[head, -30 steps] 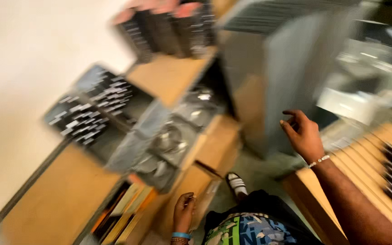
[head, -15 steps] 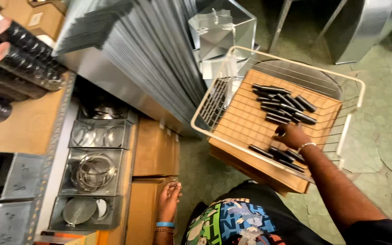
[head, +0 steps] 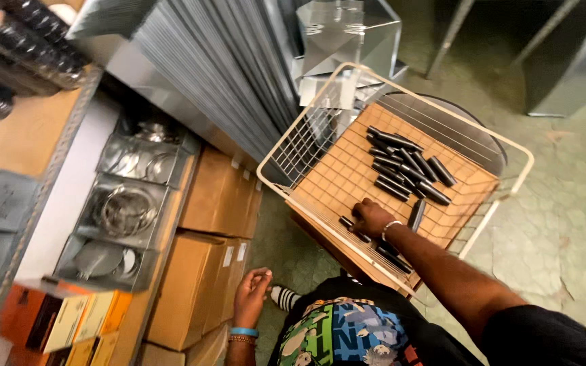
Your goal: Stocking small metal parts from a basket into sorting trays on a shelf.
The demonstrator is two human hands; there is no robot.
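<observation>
1. Closest in, the left hand [head: 251, 293] hangs low with a blue wristband on, fingers curled loosely and nothing in them, right beside a stack of brown cardboard boxes [head: 198, 285] with small white labels on their ends.
2. A bit further, the right hand [head: 372, 218] is down in the cream wire basket [head: 320, 102], fingers bent over the short black tubes [head: 405, 163] on its cardboard liner. Can't tell whether it's actually gripping one.
3. Off left, orange and yellow packages [head: 69, 324] sit on the low shelf, with metal trays of round fittings [head: 127, 210] above.
4. Farthest back, stacked sheet metal panels [head: 232, 61] lean beside the basket.
</observation>
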